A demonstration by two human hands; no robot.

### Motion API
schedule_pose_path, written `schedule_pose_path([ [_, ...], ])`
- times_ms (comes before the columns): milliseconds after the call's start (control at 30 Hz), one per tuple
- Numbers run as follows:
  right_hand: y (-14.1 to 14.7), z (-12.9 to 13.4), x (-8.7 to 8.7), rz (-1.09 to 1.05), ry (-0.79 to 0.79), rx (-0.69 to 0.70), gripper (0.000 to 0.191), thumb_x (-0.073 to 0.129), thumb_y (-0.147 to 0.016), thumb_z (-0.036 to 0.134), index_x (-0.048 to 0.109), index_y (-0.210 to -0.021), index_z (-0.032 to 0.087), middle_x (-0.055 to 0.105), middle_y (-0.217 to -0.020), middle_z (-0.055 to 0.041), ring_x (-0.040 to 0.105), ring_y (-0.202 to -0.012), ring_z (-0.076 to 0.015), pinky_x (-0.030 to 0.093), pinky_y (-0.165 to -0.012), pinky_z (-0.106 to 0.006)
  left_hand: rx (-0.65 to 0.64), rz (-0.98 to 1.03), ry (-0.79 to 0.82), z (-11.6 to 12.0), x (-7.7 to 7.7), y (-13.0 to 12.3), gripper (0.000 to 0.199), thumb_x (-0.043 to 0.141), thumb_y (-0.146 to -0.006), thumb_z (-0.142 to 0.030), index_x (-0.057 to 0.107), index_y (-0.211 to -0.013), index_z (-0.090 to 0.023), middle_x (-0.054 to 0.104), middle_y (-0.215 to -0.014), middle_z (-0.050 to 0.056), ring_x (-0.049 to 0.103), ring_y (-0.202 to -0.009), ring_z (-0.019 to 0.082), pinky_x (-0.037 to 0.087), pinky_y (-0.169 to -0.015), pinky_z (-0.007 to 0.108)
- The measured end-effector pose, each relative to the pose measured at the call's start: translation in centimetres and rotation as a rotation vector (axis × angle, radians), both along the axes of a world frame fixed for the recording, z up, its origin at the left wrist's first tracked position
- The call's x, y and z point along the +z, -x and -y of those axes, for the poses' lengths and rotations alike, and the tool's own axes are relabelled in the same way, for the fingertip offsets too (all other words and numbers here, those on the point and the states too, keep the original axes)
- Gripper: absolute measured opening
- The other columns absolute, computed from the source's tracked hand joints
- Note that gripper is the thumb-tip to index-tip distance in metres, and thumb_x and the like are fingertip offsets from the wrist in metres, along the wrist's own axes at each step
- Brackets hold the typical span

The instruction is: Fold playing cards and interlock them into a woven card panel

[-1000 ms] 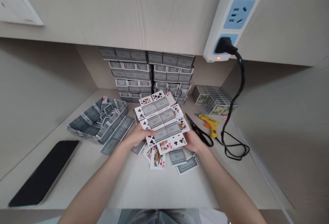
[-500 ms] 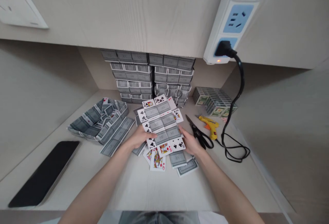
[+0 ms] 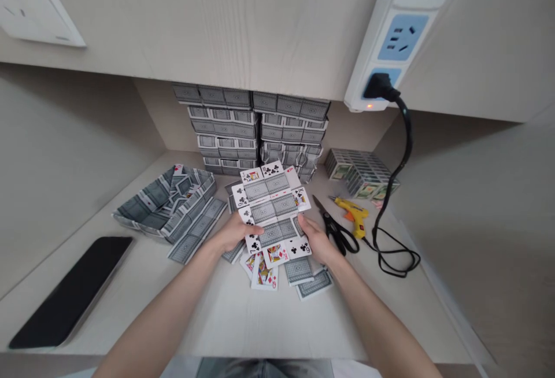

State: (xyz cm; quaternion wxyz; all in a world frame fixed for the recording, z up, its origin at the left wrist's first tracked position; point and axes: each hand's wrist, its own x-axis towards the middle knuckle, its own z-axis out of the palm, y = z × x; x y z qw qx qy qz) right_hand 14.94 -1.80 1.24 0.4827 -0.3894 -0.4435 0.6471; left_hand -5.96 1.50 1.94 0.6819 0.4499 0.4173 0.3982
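A panel of joined playing cards point(image 3: 273, 207) is held up off the table, its middle showing grey patterned backs and its edges showing face-side flaps. My left hand point(image 3: 234, 233) grips its left edge, thumb on top. At the right edge my right hand point(image 3: 314, 239) is closed on the panel, its thumb pressing a flap that is bent inward. Below the panel lie loose face-up cards point(image 3: 265, 274), among them a queen of diamonds. Beside these rest face-down cards point(image 3: 314, 283). The fingers under the panel are hidden.
Left stands a tray made of cards point(image 3: 143, 225) holding loose cards; a black phone point(image 3: 71, 291) lies nearer. At the back are stacked card-built boxes point(image 3: 225, 129). On the right are black scissors point(image 3: 340, 233), a yellow glue gun point(image 3: 353, 213) with cord, packed decks point(image 3: 366, 170) and a power strip point(image 3: 390, 48).
My right thumb has moved up and inward over the panel's right edge, and the flap there now folds over toward the middle. The left hand keeps its grip.
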Motion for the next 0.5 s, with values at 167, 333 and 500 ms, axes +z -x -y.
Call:
schedule_pose_path([
  [167,-0.24,-0.14,-0.59,0.169,-0.071,-0.058,0.036,0.051,-0.075,0.054,0.066,-0.087,0.022,0.068,-0.08,-0.0017,0.06,-0.078,-0.0199,0.046,-0.075,-0.033,-0.016,0.024,0.004,0.05,-0.21,-0.02,0.051,0.078,-0.042,-0.014,0.064,-0.091,-0.012,0.069,-0.087,0.009,0.062,-0.087,0.028,0.044,-0.082,0.041],
  [333,-0.23,-0.16,-0.61,0.335,-0.163,-0.126,0.042,0.047,-0.077,0.055,0.064,-0.078,0.018,0.066,-0.073,-0.0029,0.059,-0.072,-0.0195,0.045,-0.071,-0.032,-0.016,0.032,-0.002,0.07,-0.33,-0.2,0.055,0.079,-0.041,-0.015,0.062,-0.094,-0.011,0.069,-0.088,0.01,0.062,-0.087,0.028,0.043,-0.084,0.043],
  [500,-0.05,-0.16,-0.38,0.418,-0.224,-0.236,0.042,0.048,-0.074,0.056,0.061,-0.067,0.017,0.064,-0.066,-0.0019,0.057,-0.069,-0.0195,0.043,-0.066,-0.03,-0.014,0.02,0.002,0.03,-0.28,-0.3,0.055,0.079,-0.041,-0.014,0.063,-0.093,-0.01,0.069,-0.087,0.01,0.062,-0.086,0.028,0.043,-0.084,0.043],
])
